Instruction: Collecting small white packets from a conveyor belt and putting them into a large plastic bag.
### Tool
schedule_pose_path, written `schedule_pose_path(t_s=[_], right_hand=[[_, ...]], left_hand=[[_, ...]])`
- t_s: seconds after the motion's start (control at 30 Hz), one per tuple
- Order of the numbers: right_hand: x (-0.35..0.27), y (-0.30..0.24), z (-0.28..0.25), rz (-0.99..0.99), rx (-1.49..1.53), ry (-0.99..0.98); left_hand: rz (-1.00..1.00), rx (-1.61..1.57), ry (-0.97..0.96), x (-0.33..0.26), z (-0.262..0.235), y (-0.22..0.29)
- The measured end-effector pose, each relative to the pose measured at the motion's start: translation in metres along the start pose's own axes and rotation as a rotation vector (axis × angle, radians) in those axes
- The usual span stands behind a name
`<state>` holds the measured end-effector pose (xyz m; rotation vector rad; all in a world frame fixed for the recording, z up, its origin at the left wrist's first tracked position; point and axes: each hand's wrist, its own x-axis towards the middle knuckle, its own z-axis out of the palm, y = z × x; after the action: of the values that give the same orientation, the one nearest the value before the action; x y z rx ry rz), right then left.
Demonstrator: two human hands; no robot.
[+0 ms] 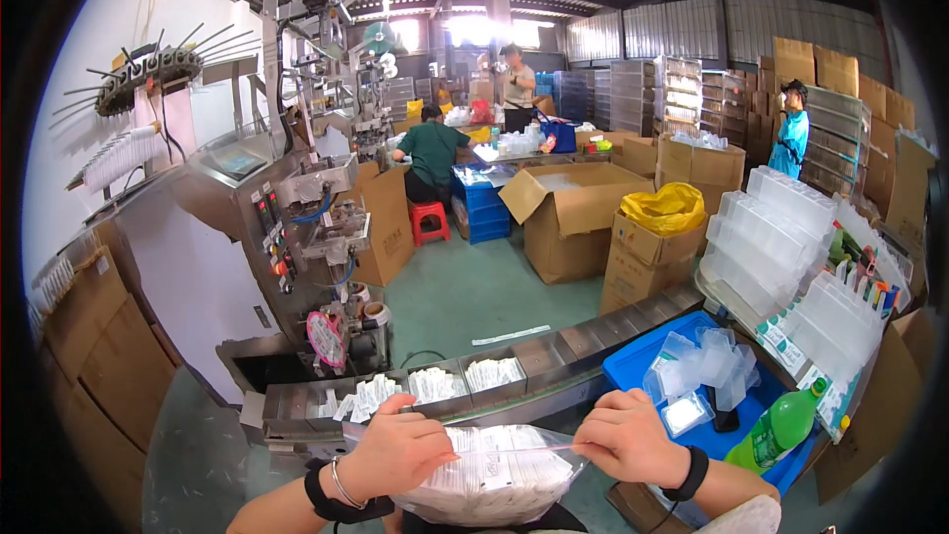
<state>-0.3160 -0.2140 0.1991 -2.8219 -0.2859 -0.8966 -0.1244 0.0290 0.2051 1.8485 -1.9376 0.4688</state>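
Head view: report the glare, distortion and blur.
Head view: the bright roof openings at the back are blown out; fisheye bends the grey metal conveyor of compartments and blackens the corners; both hands on the clear plastic bag of white sachets look sharp.

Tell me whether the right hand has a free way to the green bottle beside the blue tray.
Probably yes. The right hand pinches the bag top, and the green bottle lies just to its right with nothing between them, though the hand must let go first.
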Motion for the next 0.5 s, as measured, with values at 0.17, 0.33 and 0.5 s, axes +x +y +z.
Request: schedule_pose_path(t_s=[0.17,0.33,0.5], right_hand=[[-0.013,0.005,-0.008,0.053,-0.004,0.005],[-0.024,0.006,-0.008,0.097,0.081,0.032],[-0.034,0.019,0.0,0.119,0.238,0.067]], left_hand=[[-0.039,0.006,-0.05,-0.001,0.0,0.001],[-0.04,-0.033,-0.019,-0.003,0.002,0.005],[-0.038,-0.023,-0.038,-0.002,0.005,0.005]])
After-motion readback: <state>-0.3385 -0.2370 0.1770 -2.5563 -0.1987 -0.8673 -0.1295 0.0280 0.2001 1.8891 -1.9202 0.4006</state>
